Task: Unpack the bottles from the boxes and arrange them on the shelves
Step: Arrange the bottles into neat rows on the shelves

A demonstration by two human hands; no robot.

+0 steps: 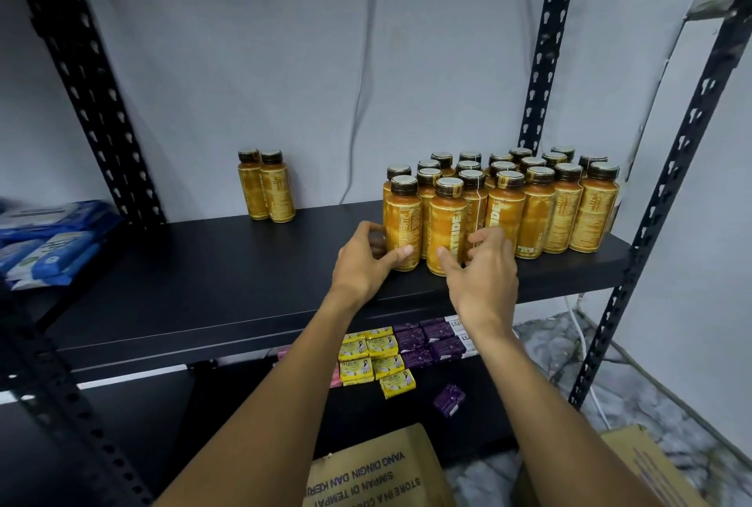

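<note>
Several golden-yellow bottles [561, 213] with dark caps stand packed in rows on the right part of the black shelf [203, 282]. Two more bottles [268, 189] stand apart at the back, left of centre. My left hand [362, 262] wraps the lower part of the front-left bottle [405, 217], thumb on its front and fingers on its left side. My right hand [484, 270] grips the base of the neighbouring front bottle [445, 221], thumb on the left, fingers curled round the right. Both bottles stand upright on the shelf, touching the group.
Blue packs [53, 238] lie on the shelf at the far left. Yellow packets [366, 360] and purple packets [431, 339] sit on the lower shelf. A cardboard box [366, 474] is below me, another [651, 466] at the right. Perforated black uprights [541, 58] frame the rack.
</note>
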